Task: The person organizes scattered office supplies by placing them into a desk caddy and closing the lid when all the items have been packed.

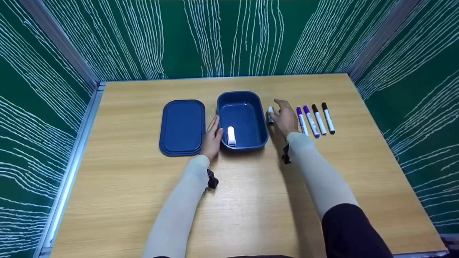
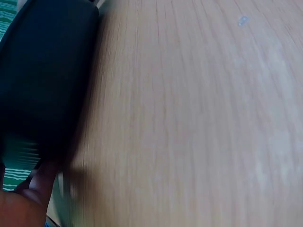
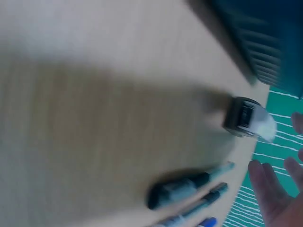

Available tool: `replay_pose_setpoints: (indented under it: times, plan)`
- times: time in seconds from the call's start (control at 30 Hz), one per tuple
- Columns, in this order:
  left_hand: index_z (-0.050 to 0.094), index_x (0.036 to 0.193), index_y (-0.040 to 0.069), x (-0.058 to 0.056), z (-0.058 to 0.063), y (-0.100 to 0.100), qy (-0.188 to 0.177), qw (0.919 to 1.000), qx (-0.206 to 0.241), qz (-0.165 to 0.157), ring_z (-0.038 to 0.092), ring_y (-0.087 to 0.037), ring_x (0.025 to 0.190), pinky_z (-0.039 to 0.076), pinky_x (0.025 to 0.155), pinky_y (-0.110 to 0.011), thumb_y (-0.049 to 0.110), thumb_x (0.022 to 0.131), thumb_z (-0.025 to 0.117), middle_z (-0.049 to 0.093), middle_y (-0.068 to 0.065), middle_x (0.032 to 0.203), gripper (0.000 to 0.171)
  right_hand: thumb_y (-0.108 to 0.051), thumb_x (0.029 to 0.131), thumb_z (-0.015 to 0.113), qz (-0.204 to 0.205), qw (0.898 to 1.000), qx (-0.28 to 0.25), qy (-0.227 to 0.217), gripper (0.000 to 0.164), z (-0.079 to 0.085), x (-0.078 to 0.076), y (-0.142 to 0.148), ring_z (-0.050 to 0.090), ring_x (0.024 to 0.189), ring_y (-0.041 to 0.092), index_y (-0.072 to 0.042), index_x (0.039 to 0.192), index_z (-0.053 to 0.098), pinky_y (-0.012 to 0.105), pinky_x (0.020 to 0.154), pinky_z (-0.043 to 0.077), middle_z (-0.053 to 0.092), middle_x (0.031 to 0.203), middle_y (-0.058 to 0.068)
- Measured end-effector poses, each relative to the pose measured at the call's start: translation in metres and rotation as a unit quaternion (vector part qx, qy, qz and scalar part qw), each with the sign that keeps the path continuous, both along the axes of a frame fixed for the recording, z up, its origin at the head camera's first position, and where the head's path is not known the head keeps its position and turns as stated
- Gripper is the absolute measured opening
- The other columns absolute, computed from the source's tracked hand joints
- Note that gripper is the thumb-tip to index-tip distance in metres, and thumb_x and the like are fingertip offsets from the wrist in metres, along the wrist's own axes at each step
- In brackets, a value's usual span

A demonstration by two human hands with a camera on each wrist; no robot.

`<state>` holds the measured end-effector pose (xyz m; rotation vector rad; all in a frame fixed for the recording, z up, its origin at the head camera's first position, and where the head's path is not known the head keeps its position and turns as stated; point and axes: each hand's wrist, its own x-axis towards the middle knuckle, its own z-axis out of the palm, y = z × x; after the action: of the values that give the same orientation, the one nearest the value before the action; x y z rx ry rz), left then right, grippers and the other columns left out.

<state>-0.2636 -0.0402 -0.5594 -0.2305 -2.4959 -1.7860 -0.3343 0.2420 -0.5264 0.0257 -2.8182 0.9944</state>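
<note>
A dark blue rectangular box [image 1: 241, 146] stands uncovered on the table, with a small white object [image 1: 231, 135] lying at its near left corner. My left hand [image 1: 212, 140] rests along the box's left wall, its fingers fairly straight. In the left wrist view the box [image 2: 47, 71] looks dark, with part of the left hand [image 2: 28, 203] at its lower end. Just right of the box lies a small white-topped, dark-ended object [image 1: 270, 115], also in the right wrist view [image 3: 248, 119]. Beside that object my right hand [image 1: 286, 118] hovers with fingers spread; in its wrist view they are apart from it.
A flat blue lid [image 1: 183, 127] lies left of the box. Several whiteboard markers [image 1: 311, 121] with purple or black caps lie in a row right of the right hand. Green panels with white wavy lines [image 1: 215, 39] wall in the table [image 1: 244, 200].
</note>
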Motion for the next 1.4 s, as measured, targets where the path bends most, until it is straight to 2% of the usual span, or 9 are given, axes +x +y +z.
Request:
replay_pose_setpoints:
  times: [0.2,0.3,0.63,0.8,1.1,1.4]
  plan:
    - [0.027,0.153,0.005,-0.001,-0.001,0.000,0.003,1.0000,0.000,-0.002,0.015,-0.028,0.146,0.011,0.117,-0.031,0.010,0.104,0.043,0.020,-0.009,0.160,0.052,-0.015,0.092,0.068,0.015,1.000,0.011,-0.014,0.057,-0.013,0.003,-0.001,0.042,0.132,0.031,-0.010,0.145,0.046,0.045,0.108,0.035,0.043,0.147,0.012]
    - [0.027,0.153,0.006,-0.001,-0.001,0.000,0.001,1.0000,0.000,-0.003,0.015,-0.028,0.146,0.011,0.117,-0.031,0.010,0.104,0.043,0.020,-0.008,0.160,0.052,-0.013,0.092,0.069,0.024,1.000,0.008,-0.016,0.058,-0.017,0.004,-0.001,0.039,0.134,0.031,-0.010,0.145,0.046,0.045,0.110,0.032,0.042,0.147,0.013]
    - [0.024,0.155,0.011,0.001,0.003,-0.001,-0.025,0.9996,0.002,-0.012,0.014,-0.016,0.145,0.013,0.117,-0.029,0.014,0.105,0.042,0.018,-0.003,0.161,0.053,-0.012,0.088,0.073,0.032,0.999,0.019,-0.017,0.065,-0.025,0.004,0.000,0.036,0.137,0.032,-0.009,0.146,0.045,0.046,0.111,0.031,0.039,0.151,0.012]
    - [0.025,0.155,0.011,0.001,0.002,-0.002,-0.026,0.9996,0.002,-0.010,0.014,-0.016,0.145,0.012,0.117,-0.028,0.015,0.105,0.042,0.018,-0.003,0.161,0.053,-0.009,0.087,0.074,0.039,0.999,0.008,-0.022,0.068,-0.028,0.003,0.000,0.033,0.139,0.031,-0.008,0.147,0.043,0.044,0.113,0.028,0.036,0.152,0.012]
    - [0.025,0.154,0.010,0.002,0.002,-0.002,-0.023,0.9997,0.005,-0.009,0.014,-0.020,0.146,0.012,0.117,-0.029,0.015,0.105,0.042,0.019,-0.004,0.161,0.052,-0.003,0.086,0.073,0.036,0.999,-0.020,-0.022,0.067,-0.030,0.002,0.000,0.035,0.137,0.032,-0.007,0.146,0.044,0.043,0.112,0.030,0.038,0.151,0.013]
    - [0.026,0.154,0.012,0.001,0.002,-0.002,-0.027,0.9996,0.000,-0.005,0.014,-0.016,0.145,0.012,0.117,-0.028,0.015,0.105,0.043,0.019,-0.002,0.160,0.052,0.001,0.082,0.075,0.039,0.999,-0.026,0.005,0.065,-0.031,0.001,0.002,0.039,0.134,0.033,-0.002,0.142,0.049,0.041,0.111,0.031,0.044,0.146,0.016]
